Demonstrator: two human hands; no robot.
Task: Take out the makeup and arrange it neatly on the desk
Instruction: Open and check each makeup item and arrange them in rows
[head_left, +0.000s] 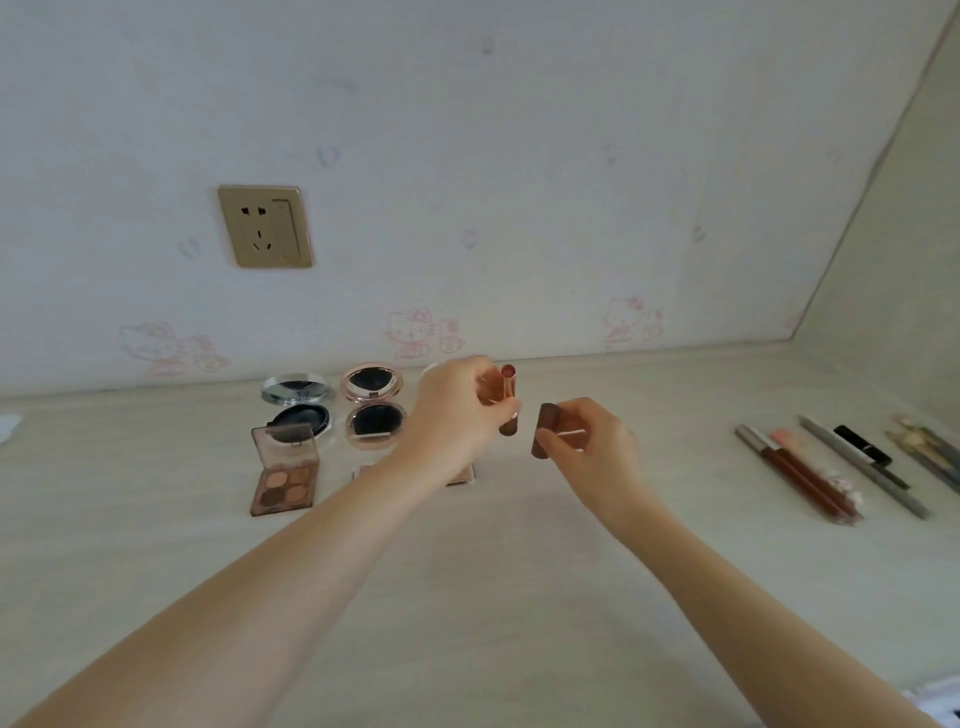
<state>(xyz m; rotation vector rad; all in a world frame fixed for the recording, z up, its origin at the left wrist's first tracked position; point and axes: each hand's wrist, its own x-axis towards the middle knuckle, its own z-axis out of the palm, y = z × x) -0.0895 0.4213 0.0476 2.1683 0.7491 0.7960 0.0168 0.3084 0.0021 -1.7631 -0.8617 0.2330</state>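
My left hand (457, 410) grips an uncapped lipstick (508, 400) upright above the desk, its red tip showing at the top. Just to its right, my right hand (592, 447) pinches the brown lipstick cap (545, 430), held apart from the tube. On the pale wooden desk (493, 597) to the left stand an open silver compact (298, 402), an open rose-gold compact (373, 405) and an open brown eyeshadow palette (284, 470). Another flat item lies partly hidden under my left wrist.
At the right of the desk lie several pens, pencils and tubes in a row, among them brown lip tubes (802, 480), a grey pencil (862, 465) and a black tube (862, 444). A wall socket (265, 226) sits on the wall behind. A side wall closes the right.
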